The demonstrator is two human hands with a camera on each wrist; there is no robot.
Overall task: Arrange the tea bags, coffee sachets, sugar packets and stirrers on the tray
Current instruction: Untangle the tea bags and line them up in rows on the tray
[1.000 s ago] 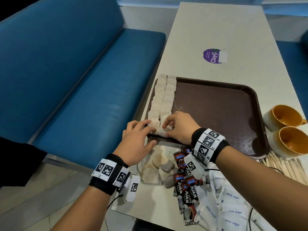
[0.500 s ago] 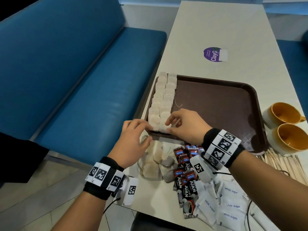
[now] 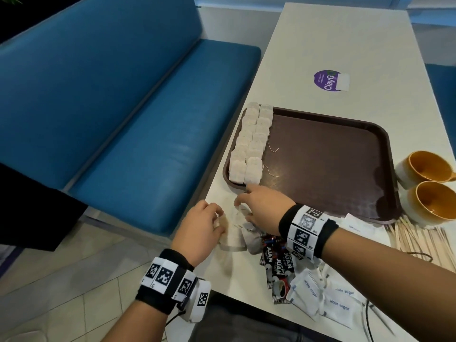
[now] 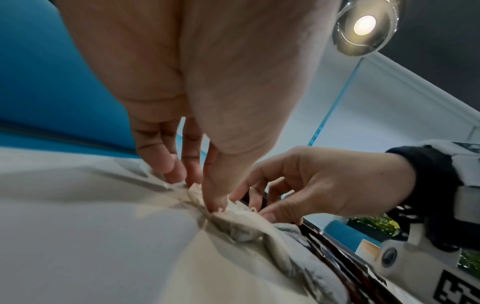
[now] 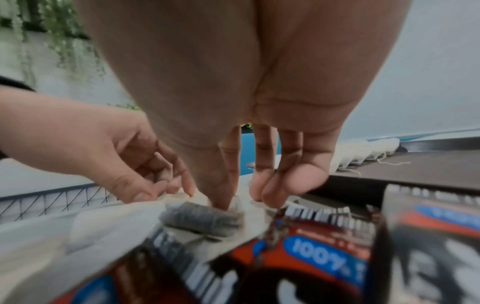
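Reaching into the loose tea bags (image 3: 237,233) on the table (image 3: 320,45) just short of the tray (image 3: 333,154), both hands work the same small heap.

Grip, left hand (image 3: 199,225): fingers curled down, thumb and fingertips pinching the paper of one pale bag, as the left wrist view shows. Grip, right hand (image 3: 261,203): fingertips pressed down among the bags just beside the left hand's pinch; whether they have closed on one cannot be told, the right wrist view being blurred.

Hazards, as judged:
- Strings. Two loose threads trail from the placed rows; a bag lifted from the heap could drag a neighbour by a tangled string.
- Thin paper. A hard pinch or tug between two hands so close together may tear a bag.
- Placed rows. The double row of tea bags (image 3: 251,141) stands overlapped along the tray edge beyond the fingertips; a knuckle brushing the nearest pair could topple or skew the line.
- Coffee sachets (image 3: 276,265) lie touching the heap on the wrist side of the right hand and may be swept along.

Item condition: heap bags pale, creased, one greyish, lying flat and overlapped. Sugar packets (image 3: 320,294) lie behind the right wrist; stirrers (image 3: 417,238) lie well off to that hand's outer side; neither is on the tray.
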